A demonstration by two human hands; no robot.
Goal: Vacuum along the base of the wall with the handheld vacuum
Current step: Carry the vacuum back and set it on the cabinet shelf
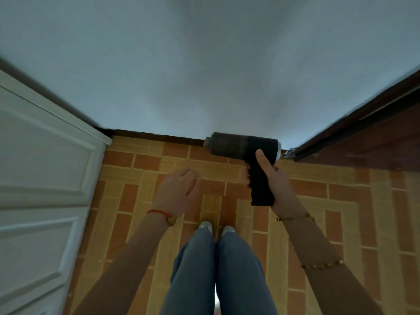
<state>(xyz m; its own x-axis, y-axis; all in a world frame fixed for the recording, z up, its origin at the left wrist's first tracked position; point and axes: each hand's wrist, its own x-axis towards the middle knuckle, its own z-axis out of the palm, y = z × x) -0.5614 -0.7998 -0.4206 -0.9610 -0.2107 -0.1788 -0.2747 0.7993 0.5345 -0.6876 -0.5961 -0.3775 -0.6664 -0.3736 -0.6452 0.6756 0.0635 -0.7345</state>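
Handheld vacuum [243,147]: black, held up in front of the wall [204,64], nose pointing left.
Right hand [276,185]: fingers wrapped tight round the handle, thumb on top.
Left hand [179,189]: empty, fingers loose and a bit curled.
Floor [136,160]: orange and yellow tiles.

I see the handheld vacuum [244,153] as a black, pistol-shaped unit: a dark cylindrical barrel lying level, nozzle end pointing left, pale rear cap to the right, and a straight grip dropping below it. It hangs above the tiled floor [141,178], close before the wall [204,76], its barrel level with the dark skirting strip [159,137] at the wall's base.
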